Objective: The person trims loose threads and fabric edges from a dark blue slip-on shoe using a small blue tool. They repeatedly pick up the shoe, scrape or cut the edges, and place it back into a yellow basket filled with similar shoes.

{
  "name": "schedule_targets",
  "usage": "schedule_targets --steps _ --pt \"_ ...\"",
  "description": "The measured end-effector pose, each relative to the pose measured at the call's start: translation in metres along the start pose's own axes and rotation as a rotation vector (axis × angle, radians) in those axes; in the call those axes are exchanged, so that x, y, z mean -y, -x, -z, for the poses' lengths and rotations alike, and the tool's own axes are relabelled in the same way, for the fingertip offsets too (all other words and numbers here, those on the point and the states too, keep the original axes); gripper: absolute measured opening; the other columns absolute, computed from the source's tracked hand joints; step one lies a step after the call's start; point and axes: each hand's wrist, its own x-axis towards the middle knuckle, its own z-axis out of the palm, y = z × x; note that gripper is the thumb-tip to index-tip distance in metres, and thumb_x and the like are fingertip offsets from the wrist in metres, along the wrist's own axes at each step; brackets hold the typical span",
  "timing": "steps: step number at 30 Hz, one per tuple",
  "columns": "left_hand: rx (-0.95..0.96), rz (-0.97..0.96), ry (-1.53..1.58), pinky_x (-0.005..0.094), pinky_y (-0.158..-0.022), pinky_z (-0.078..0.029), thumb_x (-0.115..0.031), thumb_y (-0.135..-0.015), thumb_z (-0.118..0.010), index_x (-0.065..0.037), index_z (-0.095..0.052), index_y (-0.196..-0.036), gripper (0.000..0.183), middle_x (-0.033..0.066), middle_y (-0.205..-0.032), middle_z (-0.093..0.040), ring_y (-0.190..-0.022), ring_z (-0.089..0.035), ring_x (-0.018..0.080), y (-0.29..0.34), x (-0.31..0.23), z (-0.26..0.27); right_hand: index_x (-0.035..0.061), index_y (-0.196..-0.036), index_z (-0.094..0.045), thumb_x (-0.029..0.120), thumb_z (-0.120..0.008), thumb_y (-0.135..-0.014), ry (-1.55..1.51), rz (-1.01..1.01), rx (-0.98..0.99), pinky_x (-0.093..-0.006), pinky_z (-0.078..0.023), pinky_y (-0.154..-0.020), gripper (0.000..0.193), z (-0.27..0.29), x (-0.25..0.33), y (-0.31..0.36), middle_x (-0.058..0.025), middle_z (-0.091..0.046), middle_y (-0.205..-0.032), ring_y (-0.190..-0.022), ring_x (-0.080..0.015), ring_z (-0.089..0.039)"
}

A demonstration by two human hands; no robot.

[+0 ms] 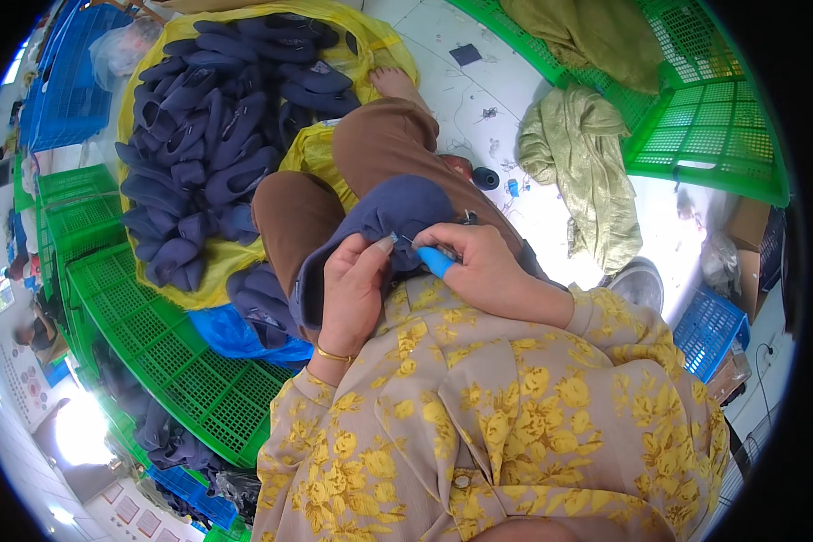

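Mid-piece right now: I'm holding one navy fabric shoe (397, 206) across my lap, over the brown trousers (379, 149). My left hand (350, 287) is clamping its near edge, thumb on top. My right hand (479, 262), wearing a blue finger cover (435, 262), is pinching a thin piece (409, 240) at the same edge, looks like needle or thread, too small to be sure. Hands are working close together, small gap between the fingertips

Progress: reading this as hand-stitching, one shoe under way, edge not closed off as far as I'm seeing. A big heap of navy shoes (212, 135) is sitting in the yellow bag (388, 54) ahead-left, a few loose navy shoes (260, 303) are lying by my left thigh. Can't tell which are finished and which are waiting, so no count from me

Room: left side is tight, the long green crate (199, 379) is running right along my left and the bag is crowding my left knee. Right is looser: pale floor (470, 108) is showing past my leg, with a dark spool (486, 178) near the shin and olive cloth (574, 149) lying beyond it. Far right, another green crate (705, 144) is bounding things. Thread pulls are probably wanting to go up or right
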Motion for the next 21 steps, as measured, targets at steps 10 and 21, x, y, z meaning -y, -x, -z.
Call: schedule_targets --steps 10,21 --pt "0.062 -0.018 -0.007 0.0193 -0.072 -0.044 -0.007 -0.093 -0.062 -0.002 -0.063 -0.101 0.009 0.0001 -0.092 -0.066 -0.080 -0.057 0.0046 0.003 -0.001 0.000 0.0030 -0.101 -0.061 -0.001 -0.054 -0.075 0.112 0.071 -0.010 -0.0426 -0.050 -0.069 0.027 -0.007 -0.014 -0.006 -0.0180 -0.067 -0.085 -0.079 -0.0367 -0.066" --pt "0.148 -0.039 0.060 0.0216 -0.082 -0.046 -0.005 -0.094 -0.059 0.000 -0.062 -0.111 0.018 0.0035 -0.104 -0.068 -0.090 -0.061 0.0077 0.003 0.005 0.008 0.0012 -0.096 -0.063 -0.001 -0.053 -0.076 0.036 0.006 0.038 -0.0401 -0.048 -0.067 0.023 -0.003 -0.006 -0.005 -0.0187 -0.066 -0.081 -0.075 -0.0348 -0.065"
